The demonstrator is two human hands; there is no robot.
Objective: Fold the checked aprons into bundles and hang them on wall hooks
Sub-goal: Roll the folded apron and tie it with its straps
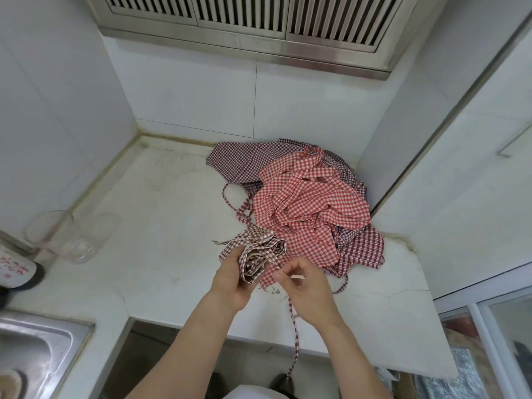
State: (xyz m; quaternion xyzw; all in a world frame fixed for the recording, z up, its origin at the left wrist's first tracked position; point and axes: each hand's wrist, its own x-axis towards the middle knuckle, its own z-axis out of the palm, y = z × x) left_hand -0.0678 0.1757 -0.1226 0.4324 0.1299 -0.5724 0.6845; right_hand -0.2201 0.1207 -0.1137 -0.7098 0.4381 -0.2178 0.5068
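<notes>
**Brown checked bundle held over the tabletop, strap pinched**

Head view. Left hand [230,279] grips a rolled bundle [260,259] of brown-and-white checked apron, fingers curled round its lower end; the bundle is held just above the white tabletop [161,214], in front of the pile. Loose strap ends stick out to the left at the bundle's top. Right hand [306,287] is just beside the bundle, thumb and forefinger pinching a thin checked strap [294,335]; the strap runs under the hand and hangs down past the tabletop's front edge.

Behind the hands, a loose pile of aprons lies against the right wall: a red checked apron [311,203] on top, crumpled, with dark purple checked aprons [239,159] spread beneath it and showing at the back left and front right. Straps trail from the pile toward the left.

Far left on the tabletop: two clear glass cups [72,237] lying tipped, near a bottle [17,269] with red writing. A steel sink [37,344] sits bottom left. A slatted metal vent [244,15] hangs overhead.
</notes>
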